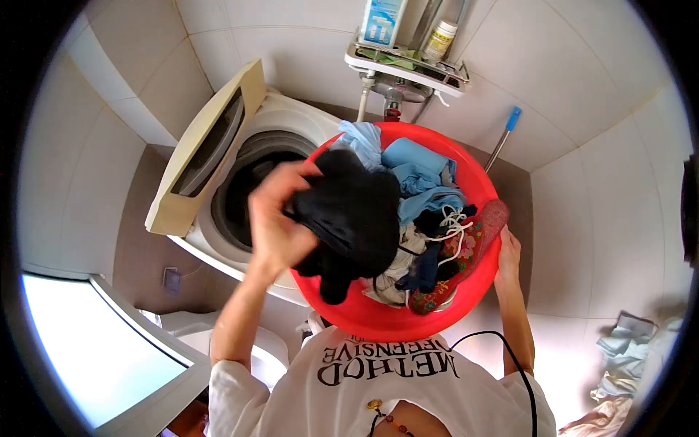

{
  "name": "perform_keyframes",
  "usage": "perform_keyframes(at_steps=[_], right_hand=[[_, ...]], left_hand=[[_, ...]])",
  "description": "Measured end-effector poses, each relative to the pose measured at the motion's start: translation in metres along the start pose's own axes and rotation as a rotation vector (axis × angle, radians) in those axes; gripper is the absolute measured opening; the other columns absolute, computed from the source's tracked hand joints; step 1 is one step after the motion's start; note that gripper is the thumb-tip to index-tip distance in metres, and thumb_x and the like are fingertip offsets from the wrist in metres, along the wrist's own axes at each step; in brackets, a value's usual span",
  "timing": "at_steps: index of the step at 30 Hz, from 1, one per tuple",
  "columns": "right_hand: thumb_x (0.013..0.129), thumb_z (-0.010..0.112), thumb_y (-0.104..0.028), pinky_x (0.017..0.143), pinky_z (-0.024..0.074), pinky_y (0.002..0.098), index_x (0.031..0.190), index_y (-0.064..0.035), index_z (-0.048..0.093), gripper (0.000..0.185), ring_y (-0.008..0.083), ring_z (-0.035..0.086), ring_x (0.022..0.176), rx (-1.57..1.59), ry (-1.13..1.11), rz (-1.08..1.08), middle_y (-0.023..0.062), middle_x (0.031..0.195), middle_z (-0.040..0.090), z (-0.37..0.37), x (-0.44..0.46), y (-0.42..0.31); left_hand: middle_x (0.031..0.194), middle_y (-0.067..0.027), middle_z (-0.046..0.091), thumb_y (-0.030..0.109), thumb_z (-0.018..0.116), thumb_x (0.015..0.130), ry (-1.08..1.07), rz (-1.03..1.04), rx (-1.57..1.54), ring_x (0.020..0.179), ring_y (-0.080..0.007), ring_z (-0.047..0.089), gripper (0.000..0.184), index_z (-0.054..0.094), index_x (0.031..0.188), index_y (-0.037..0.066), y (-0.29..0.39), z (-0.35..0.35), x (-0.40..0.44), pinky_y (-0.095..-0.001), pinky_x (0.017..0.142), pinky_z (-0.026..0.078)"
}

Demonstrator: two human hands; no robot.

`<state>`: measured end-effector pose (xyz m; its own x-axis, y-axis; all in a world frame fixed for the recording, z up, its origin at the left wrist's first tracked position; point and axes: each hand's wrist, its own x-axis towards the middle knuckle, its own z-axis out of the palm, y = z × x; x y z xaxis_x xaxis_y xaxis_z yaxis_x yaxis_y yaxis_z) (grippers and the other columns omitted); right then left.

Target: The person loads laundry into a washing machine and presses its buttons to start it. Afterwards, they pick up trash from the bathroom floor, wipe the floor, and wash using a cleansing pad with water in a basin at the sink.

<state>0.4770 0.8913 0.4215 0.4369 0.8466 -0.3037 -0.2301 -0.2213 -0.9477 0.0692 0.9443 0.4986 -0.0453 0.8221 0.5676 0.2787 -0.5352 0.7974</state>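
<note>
A large red basin [349, 317] is in front of my body, with its left side over the edge of an open top-loading washing machine [287, 113]. My left hand [280, 218], slightly blurred, grips a bundle of black clothing [353, 211] above the left part of the basin. On the basin's right rim rests my right hand [508, 255], its fingers wrapped round the edge. Inside the basin lie light blue clothes [419, 164], a beige cloth [409, 255], a red floral item [470, 247] and white cords [455, 226].
The machine's raised lid [207, 146] leans at the left. A wall shelf [408, 64] holds a bottle [440, 40] and a blue-white package [382, 22]. A blue-tipped pole [506, 135] stands behind the basin. More clothes [626, 353] lie at the lower right.
</note>
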Motion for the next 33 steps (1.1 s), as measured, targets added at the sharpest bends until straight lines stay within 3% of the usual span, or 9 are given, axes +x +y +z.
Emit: perform_keyframes(at_steps=[11,13,16,20,22,24,26,28,33], right_hand=[[0.094,0.05,-0.021,0.073,0.0495,0.0283,0.103,-0.0004,0.058,0.024,0.0151,0.06,0.083,-0.103,-0.03,-0.134,0.0063,0.098,0.063,0.012,-0.078,0.036],[0.094,0.05,-0.02,0.073,0.0496,0.029,0.103,-0.0003,0.058,0.024,0.0159,0.06,0.083,-0.144,-0.015,-0.135,0.0066,0.098,0.063,0.01,-0.078,0.043],[0.093,0.05,-0.019,0.074,0.0498,0.0298,0.105,-0.0004,0.057,0.024,0.0168,0.06,0.085,-0.133,0.023,-0.14,0.0069,0.099,0.063,0.019,-0.077,0.046],[0.092,0.052,-0.018,0.077,0.0496,0.03,0.109,-0.0006,0.056,0.025,0.0174,0.06,0.088,-0.086,-0.027,-0.128,0.0069,0.101,0.062,0.033,-0.095,0.037],[0.091,0.052,-0.017,0.078,0.0496,0.0301,0.11,-0.0007,0.055,0.025,0.0176,0.06,0.09,-0.076,-0.007,-0.125,0.0069,0.102,0.062,0.042,-0.105,0.031],[0.09,0.053,-0.016,0.079,0.0493,0.0299,0.111,-0.0006,0.055,0.025,0.0178,0.06,0.091,-0.078,-0.023,-0.111,0.007,0.103,0.062,0.046,-0.108,0.026],[0.09,0.053,-0.015,0.082,0.0485,0.0307,0.112,-0.0006,0.055,0.027,0.0185,0.06,0.093,-0.092,-0.036,-0.121,0.0079,0.106,0.061,0.048,-0.111,0.021],[0.09,0.053,-0.016,0.087,0.0472,0.0324,0.114,-0.0005,0.054,0.029,0.0197,0.058,0.098,-0.118,-0.046,-0.155,0.0096,0.11,0.059,0.053,-0.115,0.013],[0.086,0.054,-0.009,0.081,0.0485,0.0291,0.105,0.0001,0.057,0.021,0.0166,0.06,0.09,-0.022,-0.243,-0.165,0.0084,0.101,0.062,0.086,-0.119,-0.027]], left_hand=[[0.09,-0.0115,0.064,0.0,0.066,0.059,0.354,0.401,0.398,0.079,-0.0189,0.057,0.029,0.047,0.08,-0.002,0.011,-0.13,-0.008,-0.0271,0.077,0.045],[0.089,-0.0095,0.064,0.001,0.068,0.062,0.464,0.45,0.24,0.078,-0.0147,0.057,0.028,0.051,0.084,-0.002,0.009,-0.141,0.003,-0.026,0.073,0.045],[0.107,-0.0104,0.062,0.003,0.072,0.068,0.445,0.573,0.358,0.096,-0.015,0.056,0.03,0.053,0.091,-0.002,0.019,-0.165,0.023,-0.0275,0.086,0.045],[0.108,-0.0113,0.06,0.0,0.07,0.066,0.124,0.464,0.352,0.1,-0.0179,0.054,0.032,0.049,0.089,0.0,0.013,-0.162,0.007,-0.03,0.089,0.043],[0.104,-0.015,0.059,-0.004,0.065,0.06,-0.036,0.322,0.397,0.099,-0.0294,0.056,0.033,0.046,0.087,0.0,-0.018,-0.157,-0.015,-0.0334,0.088,0.042],[0.119,-0.0101,0.053,-0.01,0.053,0.053,-0.226,0.141,0.516,0.117,-0.0324,0.045,0.043,0.049,0.092,0.006,-0.07,-0.159,-0.045,-0.0434,0.095,0.035],[0.133,-0.0141,0.042,-0.011,0.052,0.053,-0.364,-0.08,0.806,0.124,-0.0351,0.038,0.058,0.051,0.108,0.008,-0.114,-0.16,-0.088,-0.0421,0.1,0.034],[0.123,-0.0162,0.051,-0.01,0.052,0.063,-0.444,-0.325,0.477,0.115,-0.0333,0.048,0.07,0.04,0.13,0.007,-0.162,-0.163,-0.121,-0.036,0.097,0.038],[0.11,-0.0155,0.059,0.017,0.054,0.09,0.142,-0.836,0.064,0.095,-0.0214,0.059,0.055,0.029,0.137,0.001,-0.161,-0.127,-0.208,-0.0282,0.075,0.047]])
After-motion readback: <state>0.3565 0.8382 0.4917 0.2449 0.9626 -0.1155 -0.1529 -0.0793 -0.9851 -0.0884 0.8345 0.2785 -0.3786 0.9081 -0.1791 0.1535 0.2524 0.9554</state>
